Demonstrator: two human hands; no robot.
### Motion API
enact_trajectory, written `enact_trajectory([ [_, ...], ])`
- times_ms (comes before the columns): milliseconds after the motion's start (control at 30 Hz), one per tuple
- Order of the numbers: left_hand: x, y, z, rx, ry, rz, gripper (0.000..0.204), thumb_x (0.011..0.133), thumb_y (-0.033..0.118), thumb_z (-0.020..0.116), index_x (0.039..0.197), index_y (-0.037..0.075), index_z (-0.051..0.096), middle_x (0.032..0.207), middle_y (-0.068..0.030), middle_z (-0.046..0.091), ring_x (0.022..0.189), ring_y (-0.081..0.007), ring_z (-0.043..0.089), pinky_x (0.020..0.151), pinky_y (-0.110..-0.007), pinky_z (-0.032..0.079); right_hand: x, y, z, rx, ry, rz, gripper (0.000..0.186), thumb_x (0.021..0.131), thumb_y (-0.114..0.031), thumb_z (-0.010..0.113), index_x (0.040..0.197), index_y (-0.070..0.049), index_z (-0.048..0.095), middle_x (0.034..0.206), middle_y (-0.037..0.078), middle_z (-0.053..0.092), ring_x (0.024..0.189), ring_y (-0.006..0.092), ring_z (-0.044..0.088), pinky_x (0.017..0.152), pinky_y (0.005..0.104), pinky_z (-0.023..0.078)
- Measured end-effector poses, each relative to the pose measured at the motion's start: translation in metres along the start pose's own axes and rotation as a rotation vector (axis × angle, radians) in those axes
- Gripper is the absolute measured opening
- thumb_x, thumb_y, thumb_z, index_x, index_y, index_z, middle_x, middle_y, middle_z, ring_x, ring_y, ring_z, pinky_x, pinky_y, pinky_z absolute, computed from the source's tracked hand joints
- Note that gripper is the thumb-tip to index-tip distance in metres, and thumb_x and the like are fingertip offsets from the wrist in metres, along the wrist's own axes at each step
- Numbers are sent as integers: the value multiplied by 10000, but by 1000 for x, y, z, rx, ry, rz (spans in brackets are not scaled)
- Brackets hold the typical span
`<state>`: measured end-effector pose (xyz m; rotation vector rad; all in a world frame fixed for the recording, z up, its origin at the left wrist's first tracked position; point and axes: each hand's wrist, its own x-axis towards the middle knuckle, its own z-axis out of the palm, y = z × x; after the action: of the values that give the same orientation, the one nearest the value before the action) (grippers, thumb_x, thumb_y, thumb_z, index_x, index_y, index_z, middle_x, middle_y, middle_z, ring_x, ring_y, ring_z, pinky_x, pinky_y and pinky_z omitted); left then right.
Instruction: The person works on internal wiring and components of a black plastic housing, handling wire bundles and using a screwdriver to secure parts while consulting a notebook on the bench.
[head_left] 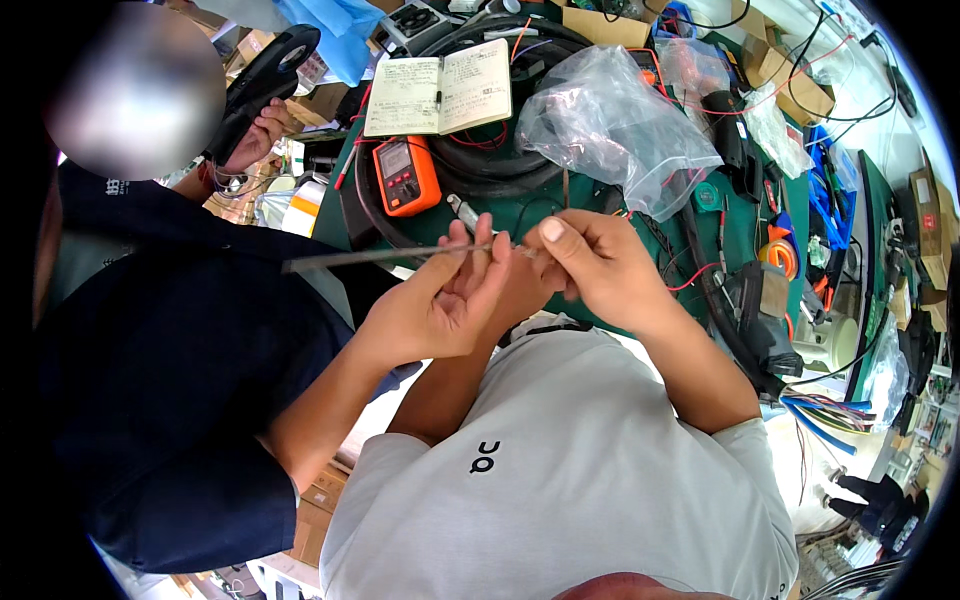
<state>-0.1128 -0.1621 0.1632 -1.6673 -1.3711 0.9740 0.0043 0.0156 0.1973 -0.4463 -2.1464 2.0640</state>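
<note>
Item 1: thin strip point(350, 258), dull grey, straight, slender, metal-looking; centre-left of the frame. Lies across the fingers of the co-worker's hand point(435, 310); its right end runs toward the wearer's fingers, where blur hides any contact.

Item 2: right hand point(610, 275), centre. Thumb and forefinger drawn together, other fingers curled; whether they grip anything cannot be told.

Item 3: left hand point(525, 285), centre, partly behind the co-worker's hand; state of its fingers cannot be told.

Handling note (judgement): so slender a piece is best pinched near its end by 1 hand and supported along its length by another, with slow movements to avoid bending it.

Item 4: meter point(408, 180), orange, boxy, rigid casing; upper centre.

Item 5: notebook point(405, 95), open, matte cream pages, handwritten; above item 4.

Item 6: plastic bag point(610, 125), clear, crumpled, glossy; upper centre-right.

Item 7: tabletop point(520, 212), green, beneath items 4 to 6.
</note>
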Motion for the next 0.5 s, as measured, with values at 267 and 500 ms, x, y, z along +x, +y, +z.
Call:
enact_trajectory([
  [267,0,-9,-11,-703,249,-135,240,958,72,525,1191,22,542,1217,-81,553,1147,-180,538,967,-257,492,-4,-15,20,-496,253,-788,356,794,-127,688,1119,-16,596,1144,151,580,1031,346,535,880,420,446],
  [500,35,-1,-4,6,379,-61,215,863,-34,603,1073,5,578,992,-82,593,946,-154,597,815,-256,512,-9,20,-18,-530,441,-492,376,817,-22,633,1184,6,561,1075,172,601,986,341,578,842,401,471],
])
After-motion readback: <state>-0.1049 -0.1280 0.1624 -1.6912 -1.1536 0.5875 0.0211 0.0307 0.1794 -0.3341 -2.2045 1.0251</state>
